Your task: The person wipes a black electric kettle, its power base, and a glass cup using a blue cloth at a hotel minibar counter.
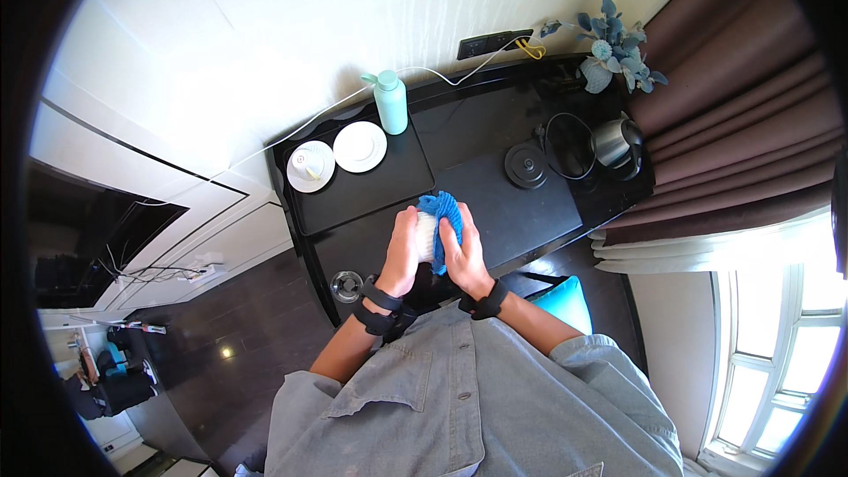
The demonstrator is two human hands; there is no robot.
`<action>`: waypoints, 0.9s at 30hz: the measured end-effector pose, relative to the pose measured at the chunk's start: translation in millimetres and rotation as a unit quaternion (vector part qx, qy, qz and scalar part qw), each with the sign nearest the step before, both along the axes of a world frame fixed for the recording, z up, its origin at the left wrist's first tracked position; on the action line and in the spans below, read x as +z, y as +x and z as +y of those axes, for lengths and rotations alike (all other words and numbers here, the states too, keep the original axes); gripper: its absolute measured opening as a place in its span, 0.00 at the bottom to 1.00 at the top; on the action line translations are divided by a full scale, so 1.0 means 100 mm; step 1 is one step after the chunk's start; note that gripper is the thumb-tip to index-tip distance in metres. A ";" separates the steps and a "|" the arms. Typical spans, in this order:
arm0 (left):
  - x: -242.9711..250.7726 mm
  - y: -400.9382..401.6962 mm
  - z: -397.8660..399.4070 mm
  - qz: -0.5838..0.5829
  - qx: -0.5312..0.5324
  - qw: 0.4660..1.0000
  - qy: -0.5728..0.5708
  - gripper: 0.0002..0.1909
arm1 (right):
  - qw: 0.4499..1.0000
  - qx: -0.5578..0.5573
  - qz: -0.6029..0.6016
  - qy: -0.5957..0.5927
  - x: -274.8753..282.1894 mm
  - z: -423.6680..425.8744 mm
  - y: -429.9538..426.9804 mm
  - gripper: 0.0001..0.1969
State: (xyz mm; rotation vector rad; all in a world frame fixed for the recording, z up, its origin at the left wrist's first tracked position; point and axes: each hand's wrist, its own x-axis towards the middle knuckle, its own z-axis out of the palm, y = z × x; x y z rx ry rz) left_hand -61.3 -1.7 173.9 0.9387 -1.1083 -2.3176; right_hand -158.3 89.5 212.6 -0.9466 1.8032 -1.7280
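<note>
Between my two hands, above the near edge of the black table [371, 242], is a white ribbed cup [426, 236]. My left hand [404, 245] grips the cup's left side. A blue cloth [450, 215] lies against the cup's right side and top, pressed there by my right hand [467, 252]. Beyond my hands, a black tray [397, 175] holds a white plate [360, 147] and a white saucer [320, 184] with a white cup [305, 160] on it. The inside of the held cup is hidden.
A mint-green bottle [391, 106] stands at the tray's back corner. To the right are a black kettle base [527, 165], a steel kettle [616, 141] and a vase with blue flowers [597, 76]. A glass ashtray [346, 286] sits near the left edge. A white cable [318, 117] runs along the wall.
</note>
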 end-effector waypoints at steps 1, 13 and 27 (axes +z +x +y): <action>-0.06 0.00 0.03 0.000 0.000 1.000 0.000 0.24 | 1.000 0.000 0.000 0.000 -0.02 -0.01 0.00 0.12; 0.45 -0.05 0.10 -0.090 0.011 0.860 -0.502 0.25 | 0.914 -0.004 -0.405 0.015 0.08 -0.14 -0.20 0.16; 0.48 -0.03 -0.06 0.030 0.010 0.987 0.157 0.35 | 0.913 0.176 0.368 -0.009 0.41 -0.04 -0.27 0.18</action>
